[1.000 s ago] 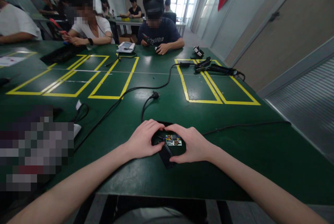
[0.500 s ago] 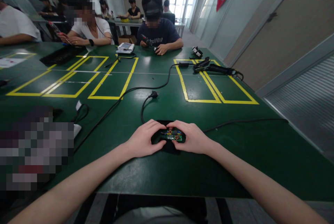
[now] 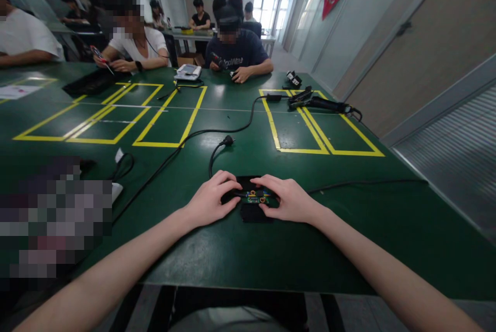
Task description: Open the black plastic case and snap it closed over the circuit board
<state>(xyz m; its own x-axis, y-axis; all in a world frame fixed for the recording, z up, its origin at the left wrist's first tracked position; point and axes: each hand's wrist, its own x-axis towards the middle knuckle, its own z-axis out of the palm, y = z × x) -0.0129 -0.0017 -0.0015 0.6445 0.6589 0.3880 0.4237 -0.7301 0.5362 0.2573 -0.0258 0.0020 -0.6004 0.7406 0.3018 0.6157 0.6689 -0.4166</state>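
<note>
A small green circuit board point(image 3: 257, 199) with copper-coloured ring coils lies between my hands near the table's front edge. My left hand point(image 3: 209, 201) is closed at its left end, thumb and fingers around a black cable point(image 3: 239, 194); the exact contact is partly hidden. On the other side, my right hand point(image 3: 293, 201) curls its thumb and index finger around the board's right end. One black casing piece point(image 3: 256, 214) rests in front of the board, and another dark casing piece point(image 3: 248, 182) shows behind it.
A black plug point(image 3: 228, 140) lies beyond my hands on the green table point(image 3: 217, 254). Long cords point(image 3: 170, 155) cross it. Yellow tape outlines point(image 3: 302, 151), a black corded tool point(image 3: 325, 104) and a white device point(image 3: 188, 72) are farther off. Several people sit opposite.
Both hands have shifted slightly away from me with the board. My left thumb has drawn back from the board, and more of the front casing piece shows. The view has moved slightly.
</note>
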